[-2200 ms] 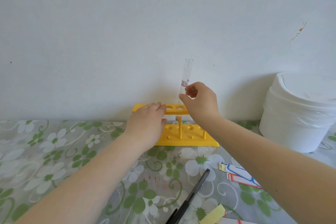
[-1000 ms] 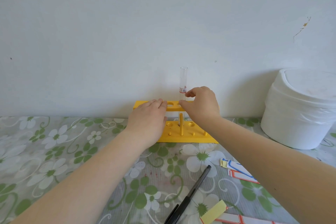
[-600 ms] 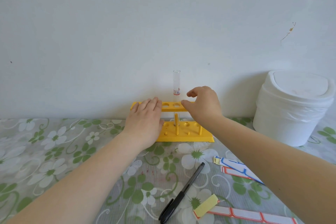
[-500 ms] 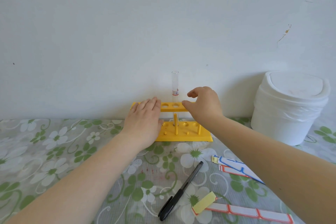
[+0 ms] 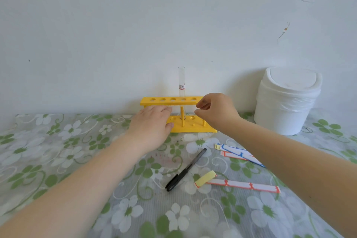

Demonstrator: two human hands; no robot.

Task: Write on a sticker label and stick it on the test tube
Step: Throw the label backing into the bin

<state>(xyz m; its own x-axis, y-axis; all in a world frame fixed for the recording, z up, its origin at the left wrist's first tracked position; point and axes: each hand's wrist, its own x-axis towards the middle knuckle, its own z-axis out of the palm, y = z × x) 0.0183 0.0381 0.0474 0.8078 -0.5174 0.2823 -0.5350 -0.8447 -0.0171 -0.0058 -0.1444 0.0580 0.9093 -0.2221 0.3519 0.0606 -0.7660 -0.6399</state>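
Now the right hand [image 5: 217,112] has loosely curled fingers holding nothing, the left hand [image 5: 152,121] lies flat by the yellow rack [image 5: 190,128], and the labelled test tube [image 5: 181,83] stands upright inside, so pull away gently

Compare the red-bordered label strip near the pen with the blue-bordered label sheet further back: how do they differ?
The red-bordered label strip is long and narrow, one row of blank labels; the blue-bordered label sheet looks wider and lies on another red-edged piece. The strip has a yellow backing end curled up beside the pen; the sheet shows only a small yellow corner. The right arm hides part of the sheet, not the strip. Both lie flat on the floral tablecloth.
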